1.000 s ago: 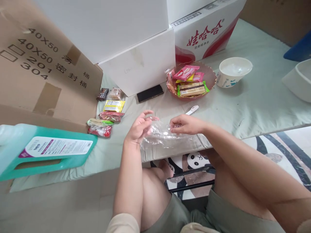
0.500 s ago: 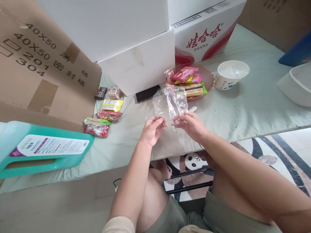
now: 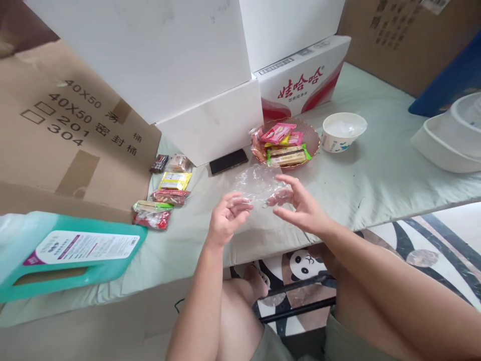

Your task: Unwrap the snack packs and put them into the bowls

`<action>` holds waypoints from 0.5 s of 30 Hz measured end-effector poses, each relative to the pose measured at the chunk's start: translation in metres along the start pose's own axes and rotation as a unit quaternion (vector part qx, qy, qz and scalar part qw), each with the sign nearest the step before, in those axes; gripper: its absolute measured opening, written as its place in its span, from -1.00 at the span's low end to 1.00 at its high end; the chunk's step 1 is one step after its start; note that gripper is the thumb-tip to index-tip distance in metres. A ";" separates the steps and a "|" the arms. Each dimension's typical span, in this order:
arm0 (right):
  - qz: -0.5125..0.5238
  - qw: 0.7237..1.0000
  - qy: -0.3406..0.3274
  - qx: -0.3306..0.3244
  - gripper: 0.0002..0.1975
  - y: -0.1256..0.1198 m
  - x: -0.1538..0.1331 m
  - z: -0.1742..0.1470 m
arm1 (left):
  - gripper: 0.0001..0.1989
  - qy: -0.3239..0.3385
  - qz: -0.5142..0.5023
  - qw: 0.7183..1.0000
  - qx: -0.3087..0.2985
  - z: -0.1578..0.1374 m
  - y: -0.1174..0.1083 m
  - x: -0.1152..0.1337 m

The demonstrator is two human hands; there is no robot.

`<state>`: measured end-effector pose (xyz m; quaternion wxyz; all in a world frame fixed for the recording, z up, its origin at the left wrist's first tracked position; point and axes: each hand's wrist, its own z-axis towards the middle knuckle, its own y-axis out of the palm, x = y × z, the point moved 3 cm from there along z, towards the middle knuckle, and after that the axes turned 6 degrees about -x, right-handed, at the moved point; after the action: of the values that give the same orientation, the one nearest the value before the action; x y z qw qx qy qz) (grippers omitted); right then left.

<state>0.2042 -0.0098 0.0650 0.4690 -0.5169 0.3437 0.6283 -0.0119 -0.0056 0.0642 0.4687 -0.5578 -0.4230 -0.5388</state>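
1. Largest is the table under its pale green cloth [image 3: 376,185], which runs across in front of me and bears everything I handle.
2. Next come the boxes at the back: a brown cardboard box [image 3: 86,145] to my left, white boxes [image 3: 210,130] in the middle, and a red-and-white carton [image 3: 300,87] to their right.
3. A jug of green liquid [image 3: 93,245] lies on the left, near the brown box.
4. The pinkish glass dish [image 3: 313,135] stands before the carton with a pink packet [image 3: 278,133] and a wafer packet [image 3: 287,156] among the snacks in it. A paper bowl [image 3: 340,138] stands just to its right.
5. The clear plastic bag [image 3: 257,183] is between my hands, above the cloth and just this side of the dish. I judge the work to be at the handling of this bag: it is spread out and crumpled, and I see nothing inside it. All the snacks I can make out lie outside it. What remains I cannot tell.
6. My right hand [image 3: 300,203] is wide, thumb well apart from forefinger, other fingertips at the film. My left hand [image 3: 225,218] is curled narrow at the bag's near edge; whether it pinches the film I cannot tell.
7. Smallest, a black phone [image 3: 229,161] lies by the white boxes, and a yellow packet [image 3: 175,180] in the left-hand row of snacks.
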 end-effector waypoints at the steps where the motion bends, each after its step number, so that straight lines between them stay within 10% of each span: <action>1: -0.058 0.998 -0.023 -0.014 -0.43 -0.003 -0.001 -0.003 | -0.54 0.012 0.046 0.999 -0.015 -0.002 0.000 0.000; 6: -0.313 0.945 -0.067 0.067 -0.81 -0.020 0.001 -0.011 | -0.88 0.124 0.297 0.946 0.035 -0.006 0.002 0.009; 10: -0.307 0.938 -0.131 0.095 -0.93 -0.025 -0.016 -0.013 | -0.93 0.227 0.312 0.920 0.061 -0.006 0.009 0.022; 15: 0.018 0.993 0.042 0.112 -0.90 -0.034 -0.005 -0.004 | -0.51 0.002 0.122 0.989 -0.081 0.016 0.035 -0.002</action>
<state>0.2381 -0.0036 0.0705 0.4980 -0.4806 0.4402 0.5720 0.0257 0.0032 0.0605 0.4850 -0.6404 -0.3054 -0.5113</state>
